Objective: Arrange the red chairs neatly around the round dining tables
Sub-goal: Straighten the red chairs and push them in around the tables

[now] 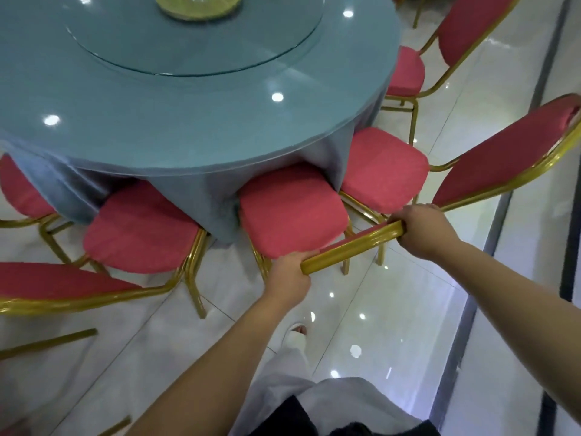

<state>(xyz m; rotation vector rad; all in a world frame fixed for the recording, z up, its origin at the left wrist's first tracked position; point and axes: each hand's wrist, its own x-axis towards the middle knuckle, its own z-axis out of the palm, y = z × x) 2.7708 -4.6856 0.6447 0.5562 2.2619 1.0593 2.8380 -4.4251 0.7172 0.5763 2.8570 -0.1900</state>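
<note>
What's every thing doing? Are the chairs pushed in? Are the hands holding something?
Middle chair, seat front tucked under the tablecloth.
Left hand, curled round its gold top rail.
Right hand, curled round the rail's other end.
Chair to its right, seat partly under the table.
Chair to its left, seat front against the tablecloth.
Round table, covered by blue cloth and glass.

The middle chair (289, 212) is squeezed between a chair on the left (141, 234) and a chair on the right (383, 168), with little gap at the seats. The round table (188, 121) and its hanging cloth (204, 190) block the far side. The near floor (393, 309) is open, widest on the right.
</note>
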